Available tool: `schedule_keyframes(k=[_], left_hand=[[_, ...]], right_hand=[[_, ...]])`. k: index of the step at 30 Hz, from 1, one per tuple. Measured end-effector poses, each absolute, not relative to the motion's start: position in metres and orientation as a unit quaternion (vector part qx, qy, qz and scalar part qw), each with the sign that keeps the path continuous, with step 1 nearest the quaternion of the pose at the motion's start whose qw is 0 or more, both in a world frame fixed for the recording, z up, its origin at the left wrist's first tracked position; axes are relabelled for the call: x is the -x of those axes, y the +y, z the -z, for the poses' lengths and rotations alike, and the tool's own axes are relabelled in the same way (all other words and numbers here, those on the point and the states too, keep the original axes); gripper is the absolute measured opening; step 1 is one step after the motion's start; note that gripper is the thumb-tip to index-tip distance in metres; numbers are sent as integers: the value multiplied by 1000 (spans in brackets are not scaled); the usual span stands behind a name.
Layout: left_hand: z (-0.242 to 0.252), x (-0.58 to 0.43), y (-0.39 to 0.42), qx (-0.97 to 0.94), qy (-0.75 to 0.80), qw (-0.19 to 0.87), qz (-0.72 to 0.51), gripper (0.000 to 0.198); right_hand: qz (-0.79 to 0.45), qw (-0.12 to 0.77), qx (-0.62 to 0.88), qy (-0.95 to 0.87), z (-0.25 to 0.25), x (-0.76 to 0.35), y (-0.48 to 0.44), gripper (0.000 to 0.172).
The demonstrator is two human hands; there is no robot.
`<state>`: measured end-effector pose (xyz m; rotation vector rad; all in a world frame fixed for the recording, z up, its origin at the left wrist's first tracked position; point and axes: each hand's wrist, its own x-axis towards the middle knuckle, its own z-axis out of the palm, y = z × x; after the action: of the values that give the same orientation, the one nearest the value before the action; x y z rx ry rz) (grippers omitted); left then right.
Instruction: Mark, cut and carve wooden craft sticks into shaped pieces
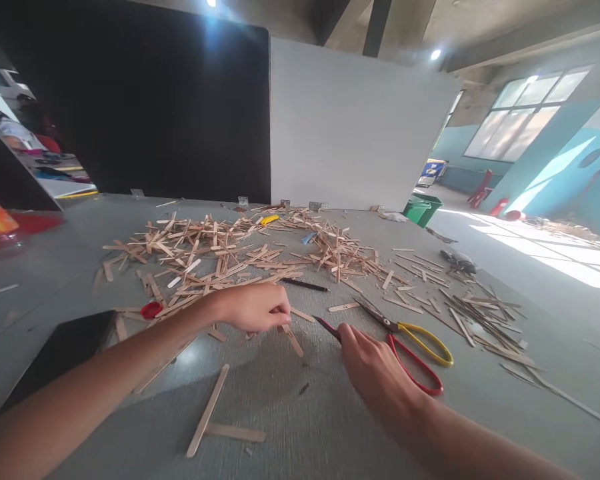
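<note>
My left hand (257, 308) is closed, fingers curled, with a short wooden craft stick (294, 341) poking out below its fingertips. My right hand (375, 367) is wrapped around a slim dark knife (329, 328), its pointed tip aimed left toward the left hand. Knife and stick are apart. Just beyond the right hand lie scissors (391, 325) with one red and one yellow handle, blades slightly apart. Nearer me, two craft sticks (209, 410) rest on the table, one crossing over the end of the other. A black pen-like rod (306, 285) lies beyond both hands.
Loose craft sticks (220, 243) are heaped across the grey table (300, 427). Among them sit a yellow object (269, 219) and a red ring-shaped cap (151, 310). A black flat object (63, 350) lies under my left forearm. Black and white panels (360, 127) stand behind.
</note>
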<state>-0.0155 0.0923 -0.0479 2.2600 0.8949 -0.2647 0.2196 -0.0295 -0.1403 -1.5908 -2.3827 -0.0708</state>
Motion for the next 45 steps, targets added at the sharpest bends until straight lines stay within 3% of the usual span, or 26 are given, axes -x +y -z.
schedule_keyframes(k=[3,6,14,24,36,45], left_hand=[[45,19,98,-872,356,321,97,27],[43,19,98,-879,368,289,89,30],[51,7,88,-898,373,223,66,46],[50,5,77,-908,361,208,47,47],[52,3,66,-900,393,183,46,47],[56,3,59,-899,407,156,37,43]], right_hand=[[-96,243,548,-794,148,-207,-28,22],[-163,328,492,-789,154,-201,-26,30],[-176,368,423,-809,163,-208,-32,36],[-112,352,383,-847,168,-211,-33,37],[33,269,347,-898,153,-211,-44,59],[27,272,351,-896,151,-209,-46,54]])
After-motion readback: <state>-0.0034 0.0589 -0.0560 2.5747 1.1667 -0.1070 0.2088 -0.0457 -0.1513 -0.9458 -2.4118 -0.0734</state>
